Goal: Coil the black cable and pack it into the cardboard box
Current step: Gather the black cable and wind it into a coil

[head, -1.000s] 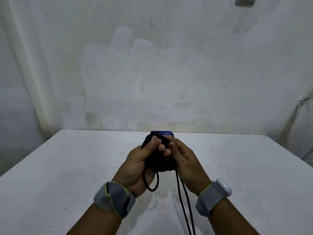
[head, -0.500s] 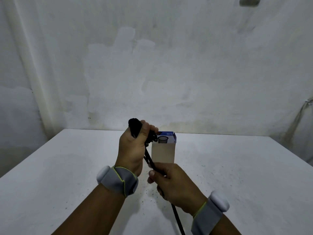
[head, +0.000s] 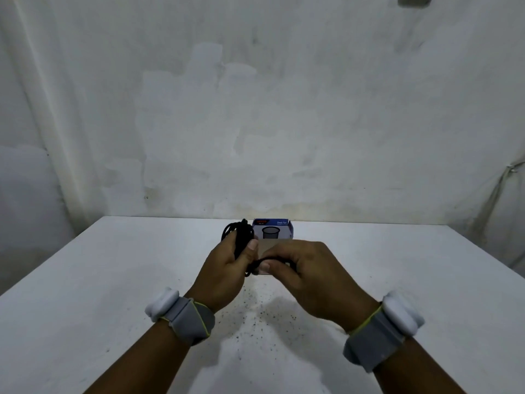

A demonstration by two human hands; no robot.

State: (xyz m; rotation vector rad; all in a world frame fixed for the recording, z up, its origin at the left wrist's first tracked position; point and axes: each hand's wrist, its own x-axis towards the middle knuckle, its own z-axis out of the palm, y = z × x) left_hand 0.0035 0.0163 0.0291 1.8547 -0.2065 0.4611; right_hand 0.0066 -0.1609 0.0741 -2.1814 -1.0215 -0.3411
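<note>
Gripping the coiled black cable (head: pixel 240 237) upright in the left hand (head: pixel 224 273), the person pinched its loose end with the right hand (head: pixel 306 275) above the desk (head: pixel 113 280), before the cardboard box (head: pixel 272 230); light, limp, probably springy, it wanted clamping across every loop.

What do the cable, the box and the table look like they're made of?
The cable looks like a thin flexible cord with a matte black sheath, rubber or plastic; it bends into tight loops in the left hand. The box looks like cardboard: plain brown side, printed blue top panel. The table is matte white, probably painted or laminated board; dark specks show on it.
</note>
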